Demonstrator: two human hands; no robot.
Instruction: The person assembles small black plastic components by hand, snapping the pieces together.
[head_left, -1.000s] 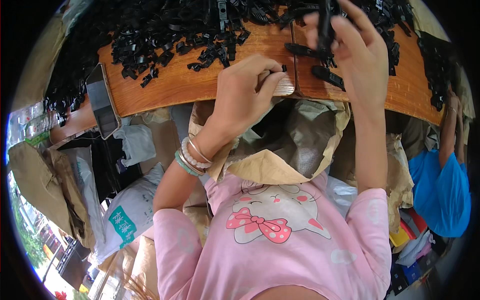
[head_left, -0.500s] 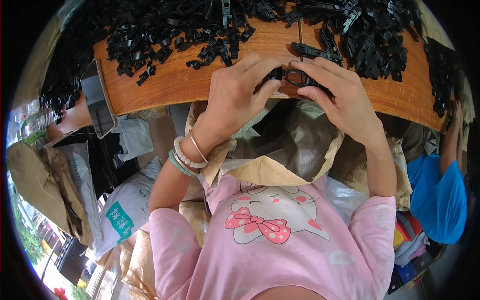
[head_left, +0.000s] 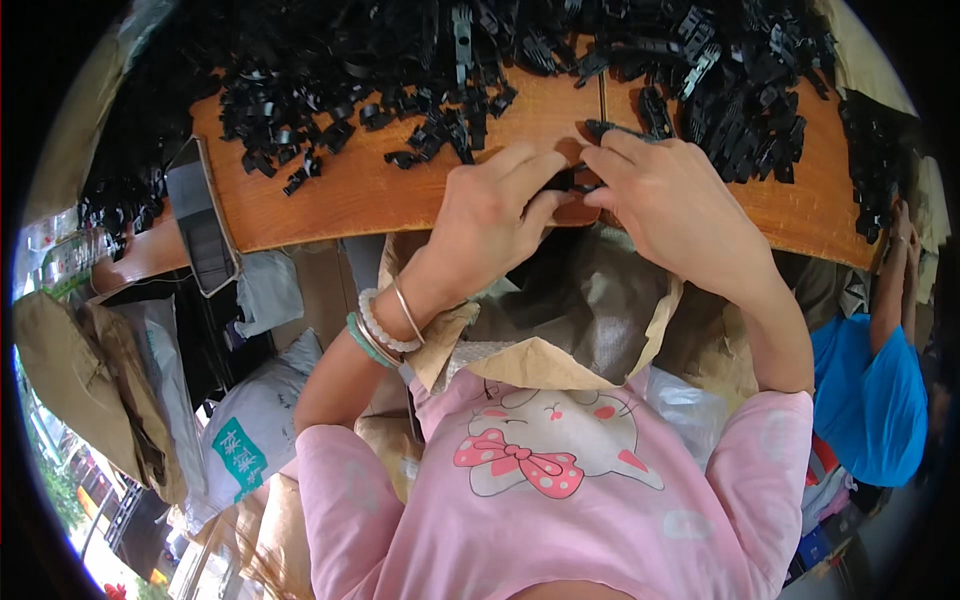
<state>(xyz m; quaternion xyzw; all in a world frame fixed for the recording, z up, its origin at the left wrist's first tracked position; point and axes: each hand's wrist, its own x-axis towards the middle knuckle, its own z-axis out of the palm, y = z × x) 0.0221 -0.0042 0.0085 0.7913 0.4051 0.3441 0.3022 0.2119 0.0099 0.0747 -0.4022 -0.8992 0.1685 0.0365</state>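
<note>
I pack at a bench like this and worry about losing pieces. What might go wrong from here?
1. The left hand and right hand pinch small black pieces near the table's front edge, so a slip might drop one into the open paper bag below.
2. A dropped piece could also be lost among the similar heaped black parts.
3. The phone at the table's edge might get knocked down.

Parts [head_left: 463, 45] on tbl [head_left: 370, 205], phone [head_left: 200, 215] nr L end, bag [head_left: 540, 365] below, co-worker [head_left: 870, 400] R
</note>
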